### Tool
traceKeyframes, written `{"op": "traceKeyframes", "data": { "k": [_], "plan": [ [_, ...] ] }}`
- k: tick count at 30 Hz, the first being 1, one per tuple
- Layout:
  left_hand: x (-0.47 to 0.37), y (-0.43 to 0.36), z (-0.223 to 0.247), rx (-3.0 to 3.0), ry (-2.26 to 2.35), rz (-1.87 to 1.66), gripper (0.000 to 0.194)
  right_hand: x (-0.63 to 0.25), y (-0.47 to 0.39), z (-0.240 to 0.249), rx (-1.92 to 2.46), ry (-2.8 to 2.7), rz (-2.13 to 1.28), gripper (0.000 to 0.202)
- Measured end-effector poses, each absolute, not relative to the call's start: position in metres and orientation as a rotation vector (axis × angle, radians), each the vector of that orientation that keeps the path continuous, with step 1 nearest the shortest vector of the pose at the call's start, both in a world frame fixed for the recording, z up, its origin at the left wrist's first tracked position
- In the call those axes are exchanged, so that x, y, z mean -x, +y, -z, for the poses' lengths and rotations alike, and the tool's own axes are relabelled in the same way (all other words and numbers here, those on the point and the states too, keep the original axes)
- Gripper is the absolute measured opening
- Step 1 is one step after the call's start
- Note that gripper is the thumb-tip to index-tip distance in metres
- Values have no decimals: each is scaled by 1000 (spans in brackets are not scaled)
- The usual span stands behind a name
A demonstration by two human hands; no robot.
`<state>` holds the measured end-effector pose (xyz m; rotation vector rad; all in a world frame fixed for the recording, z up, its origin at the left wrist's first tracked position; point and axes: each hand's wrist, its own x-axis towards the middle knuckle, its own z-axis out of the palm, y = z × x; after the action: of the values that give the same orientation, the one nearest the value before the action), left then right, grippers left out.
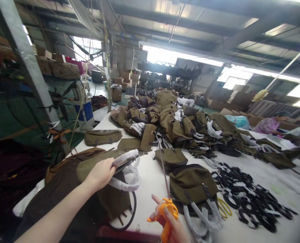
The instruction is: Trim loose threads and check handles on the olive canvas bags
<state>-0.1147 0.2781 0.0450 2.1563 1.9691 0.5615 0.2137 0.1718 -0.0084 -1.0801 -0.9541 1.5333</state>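
My left hand (101,173) is closed on the top edge of an olive canvas bag (90,165), close to its white-wrapped handles (129,182). The bag lies at the near left of the table, its dark opening partly in view. In my right hand (174,224) is an orange air blow gun (169,212) with a long thin metal nozzle (162,162). The nozzle points away over the white table, its tip near the bag pile. Just right of the gun lies another olive bag (194,187) with wrapped handles.
A large heap of olive bags (165,118) covers the table's far part. Black straps (251,195) are piled at the right beside a yellow cord (224,207). A metal post (36,77) and a caged fan (56,98) stand left. Another person (268,124) is at far right.
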Motion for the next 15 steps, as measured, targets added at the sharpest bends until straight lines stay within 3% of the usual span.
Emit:
{"op": "traceKeyframes", "data": {
  "k": [6,15],
  "plan": [
    [56,209,-21,-2022,1834,-616,20,-203,193,-14,584,-836,-1947,49],
    [26,184,18,-1715,2029,-781,28,-213,182,28,824,-628,-1984,36]
  ]
}}
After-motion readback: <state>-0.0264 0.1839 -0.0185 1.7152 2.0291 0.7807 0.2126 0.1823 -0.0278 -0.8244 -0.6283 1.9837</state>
